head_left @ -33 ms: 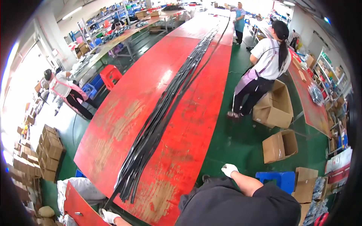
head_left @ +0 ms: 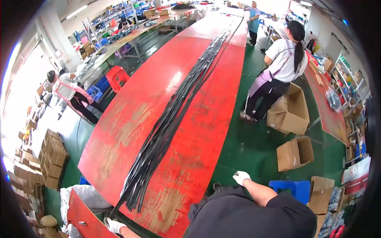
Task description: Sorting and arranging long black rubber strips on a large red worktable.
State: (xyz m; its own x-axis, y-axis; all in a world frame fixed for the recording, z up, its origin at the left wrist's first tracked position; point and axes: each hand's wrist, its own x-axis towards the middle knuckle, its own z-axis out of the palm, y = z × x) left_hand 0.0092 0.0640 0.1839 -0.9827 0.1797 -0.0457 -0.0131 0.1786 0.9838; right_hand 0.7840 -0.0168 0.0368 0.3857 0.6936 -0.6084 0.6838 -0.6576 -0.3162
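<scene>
A long bundle of black flat strips (head_left: 162, 137) runs lengthwise along a big red table (head_left: 190, 152), its near ends fanned out close to the table's near edge. At the lower left, my left hand (head_left: 115, 226), in a white glove, is closed on the end of a black strip (head_left: 117, 208) that reaches over the near edge to the bundle. My right hand (head_left: 241, 178), also white-gloved, is held beside the table's right edge, its fingers curled with nothing seen in them. At the far end, a person in a blue apron (head_left: 253, 23) stands by a raised strip.
A person in a purple apron (head_left: 283, 67) stands right of the table near open cartons (head_left: 289, 154). Another person (head_left: 71, 93) bends at a left-hand bench. A blue stool (head_left: 291, 189) is at my right, a red stool (head_left: 116, 78) farther left. A small red panel (head_left: 85, 218) adjoins my left hand.
The far person in the blue apron has shifted slightly right. The person at the left has moved a little. Both my hands stay almost where they were.
</scene>
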